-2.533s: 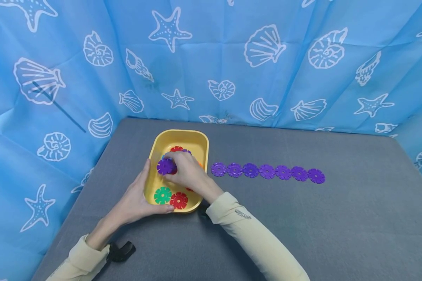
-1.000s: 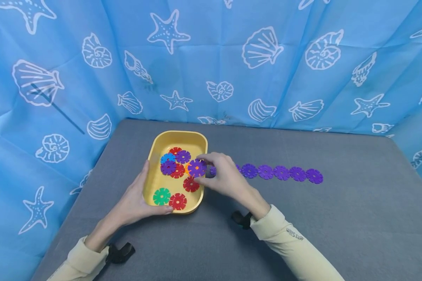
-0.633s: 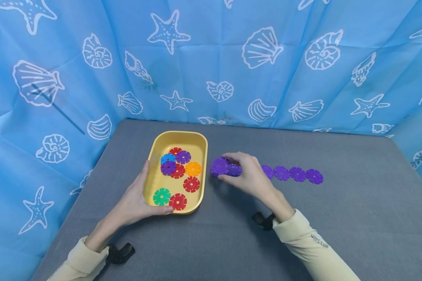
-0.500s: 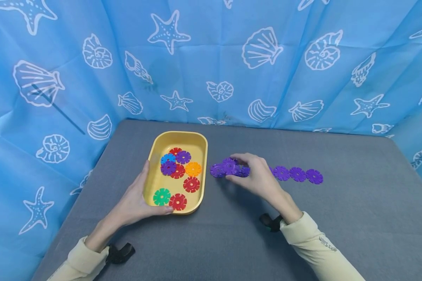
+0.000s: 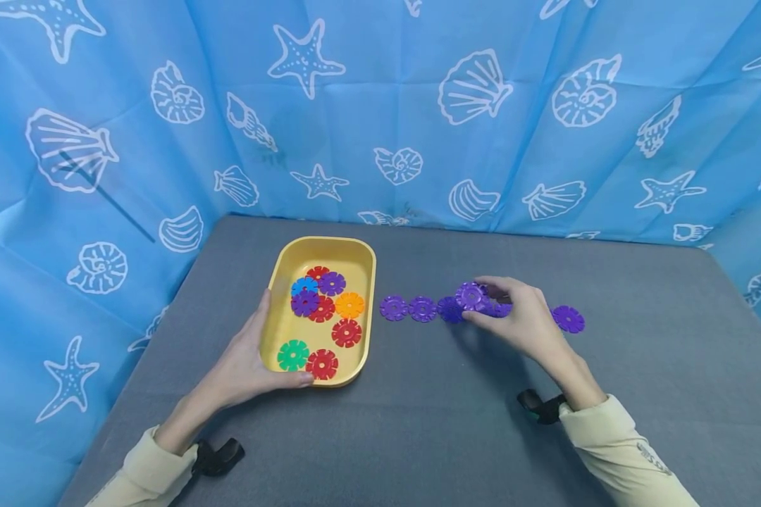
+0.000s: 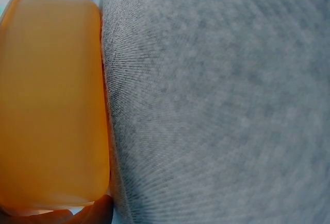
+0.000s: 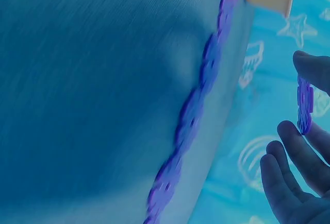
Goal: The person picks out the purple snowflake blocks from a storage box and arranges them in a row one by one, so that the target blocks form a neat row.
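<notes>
From the head view, I see the right grip [image 5: 523, 317] pinching a purple disc [image 5: 471, 296] between thumb and fingertips, raised over a row of purple discs [image 5: 449, 310] on the grey bench [image 5: 431, 422]. The left grip [image 5: 247, 359] is spread around the near-left corner of the yellow tray [image 5: 323, 255], thumb along its near rim. To my eye the step is adding to that row, so I'd carry the disc well clear of its neighbours, line it up with them and press it down flat. Two more purple discs [image 5: 332, 284] lie in the tray among other colours. The right sleeve [image 5: 615, 443] carries a small dark mark, perhaps lettering, too blurred for me to read.

In the left wrist view, the tray's outer wall fills one side, with shadowed fingers at its lower end; bracing it lightly should be enough. I find no label on that wall.

In the right wrist view, the pinched disc shows edge-on, apart from the row; its tilt should be levelled before release. No writing shows there.
</notes>
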`<state>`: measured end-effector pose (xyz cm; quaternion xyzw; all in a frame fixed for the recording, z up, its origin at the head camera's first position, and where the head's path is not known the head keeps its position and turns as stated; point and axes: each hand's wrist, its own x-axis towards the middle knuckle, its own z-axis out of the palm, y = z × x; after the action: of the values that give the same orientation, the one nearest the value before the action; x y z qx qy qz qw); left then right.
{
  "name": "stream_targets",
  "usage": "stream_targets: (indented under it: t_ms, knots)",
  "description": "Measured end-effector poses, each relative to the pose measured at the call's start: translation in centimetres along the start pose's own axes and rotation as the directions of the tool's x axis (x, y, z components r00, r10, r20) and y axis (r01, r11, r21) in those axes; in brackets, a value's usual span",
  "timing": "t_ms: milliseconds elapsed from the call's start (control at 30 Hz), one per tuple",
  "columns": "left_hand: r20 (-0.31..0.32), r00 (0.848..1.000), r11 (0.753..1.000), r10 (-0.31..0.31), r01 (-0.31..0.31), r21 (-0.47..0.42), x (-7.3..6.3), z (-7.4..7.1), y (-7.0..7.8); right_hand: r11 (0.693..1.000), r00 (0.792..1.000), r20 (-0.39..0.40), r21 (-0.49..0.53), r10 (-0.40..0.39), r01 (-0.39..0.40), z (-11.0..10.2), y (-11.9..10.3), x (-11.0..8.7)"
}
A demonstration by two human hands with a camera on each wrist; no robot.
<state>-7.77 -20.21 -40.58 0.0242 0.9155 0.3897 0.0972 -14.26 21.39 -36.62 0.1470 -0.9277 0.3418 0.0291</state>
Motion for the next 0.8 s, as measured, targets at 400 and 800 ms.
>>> stream_targets:
  t_ms: [400, 800]
  knots:
    - [0.005, 1.000, 1.000, -0.005, 0.005, -0.012, 0.0, -0.1, 0.0, 0.987, 0.987, -0.119, -0.108, 0.110, -0.123, -3.3, 5.3, -2.2]
    - [-0.016, 1.000, 1.000, 0.024, -0.025, -0.002, 0.1, 0.1, -0.2, 0.940, 0.954, -0.160, -0.191, 0.253, -0.281, -6.7, 10.8, -4.8]
